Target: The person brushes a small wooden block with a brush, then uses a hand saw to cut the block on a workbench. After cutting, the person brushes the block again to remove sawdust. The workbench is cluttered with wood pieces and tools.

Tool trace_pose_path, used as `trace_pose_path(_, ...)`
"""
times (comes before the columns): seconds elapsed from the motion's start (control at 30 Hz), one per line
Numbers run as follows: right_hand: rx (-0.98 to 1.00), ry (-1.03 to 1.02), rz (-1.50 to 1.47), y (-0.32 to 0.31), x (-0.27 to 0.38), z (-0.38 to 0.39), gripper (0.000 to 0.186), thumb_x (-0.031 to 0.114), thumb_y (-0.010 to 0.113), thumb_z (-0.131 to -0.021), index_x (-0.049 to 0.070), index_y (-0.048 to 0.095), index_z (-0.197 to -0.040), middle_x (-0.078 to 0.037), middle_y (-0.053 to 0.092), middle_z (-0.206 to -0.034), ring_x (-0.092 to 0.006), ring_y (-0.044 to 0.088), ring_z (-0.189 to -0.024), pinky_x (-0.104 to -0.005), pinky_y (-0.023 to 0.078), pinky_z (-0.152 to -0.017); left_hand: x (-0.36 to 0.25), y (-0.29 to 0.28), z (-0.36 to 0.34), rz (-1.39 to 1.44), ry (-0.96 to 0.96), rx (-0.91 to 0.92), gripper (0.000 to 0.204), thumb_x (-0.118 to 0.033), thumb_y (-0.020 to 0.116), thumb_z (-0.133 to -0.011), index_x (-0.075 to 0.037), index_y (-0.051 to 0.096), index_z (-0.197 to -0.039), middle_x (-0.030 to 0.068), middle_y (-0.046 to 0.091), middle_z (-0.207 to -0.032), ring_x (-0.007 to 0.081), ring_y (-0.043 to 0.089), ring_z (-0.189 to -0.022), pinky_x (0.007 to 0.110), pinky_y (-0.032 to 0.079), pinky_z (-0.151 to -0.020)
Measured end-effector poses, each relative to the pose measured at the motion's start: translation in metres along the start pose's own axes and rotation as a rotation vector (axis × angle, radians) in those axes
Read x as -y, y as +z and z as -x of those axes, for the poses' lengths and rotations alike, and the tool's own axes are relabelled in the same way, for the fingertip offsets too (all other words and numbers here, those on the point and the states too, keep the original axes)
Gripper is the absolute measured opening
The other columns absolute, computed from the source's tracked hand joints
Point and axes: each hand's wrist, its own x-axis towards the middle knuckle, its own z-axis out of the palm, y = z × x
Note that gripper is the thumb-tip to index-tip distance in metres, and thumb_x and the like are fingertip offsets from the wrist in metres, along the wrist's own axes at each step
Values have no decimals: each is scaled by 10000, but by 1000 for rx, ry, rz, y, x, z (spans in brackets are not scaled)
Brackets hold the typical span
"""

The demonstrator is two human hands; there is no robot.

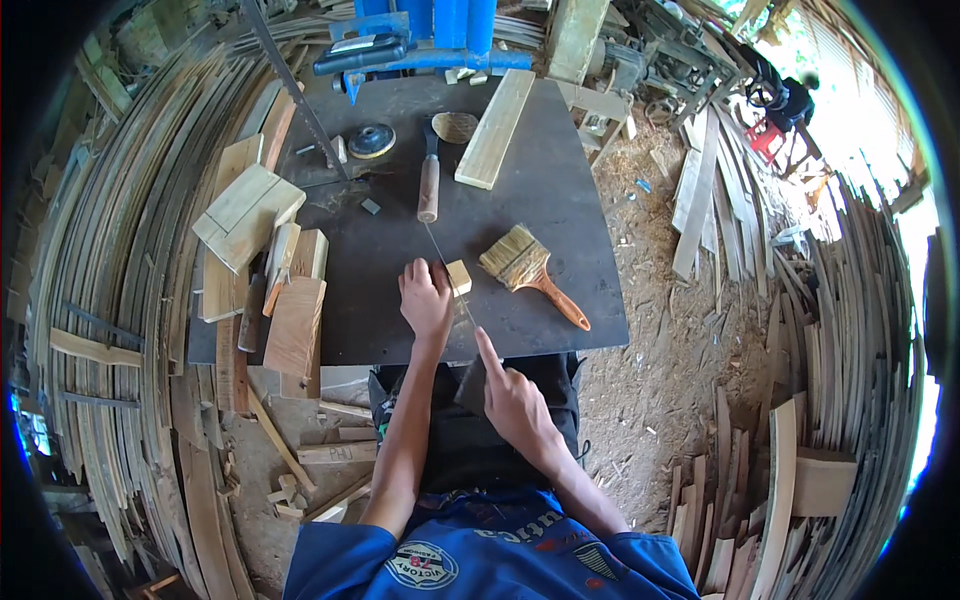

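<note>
Near the front edge of the dark table, my left hand is closed with curled fingers against a small pale wooden block. Part of that grip is hidden, and the block's light end shows right of the fingers. My right hand grips the dark handle of a handsaw, its index finger stretched along the tool. The thin blade runs away from me beside the block, touching or nearly touching it. A wide brush with an orange-brown handle lies to the right. Beyond my left hand is a wooden-handled tool.
A pale board and a round disc tool lie farther back. Stacked wooden blocks crowd the table's left side. Long wood strips fill the left; more strips stand right. Behind is a blue machine. A person is far right.
</note>
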Motion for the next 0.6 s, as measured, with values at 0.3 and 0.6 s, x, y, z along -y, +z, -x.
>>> trace_pose_path(0.3,85,110,81,-39,19,13,602,40,481,-807,134,281,-1368,-197,540,-551,-361,551,-498,-480,454,-503,-5,-3,0,68,0,-5,195,-172,477,-859,-22,446,-739,151,520,-765,365,512,-744,488,391,-625)
trace_pose_path(0.6,62,124,-16,-55,27,6,566,18,448,-812,112,310,-1353,-234,547,-592,-382,557,-536,-506,436,-549,-2,-5,0,115,-72,23,219,-182,513,-845,-31,445,-700,130,514,-738,342,515,-715,460,416,-611)
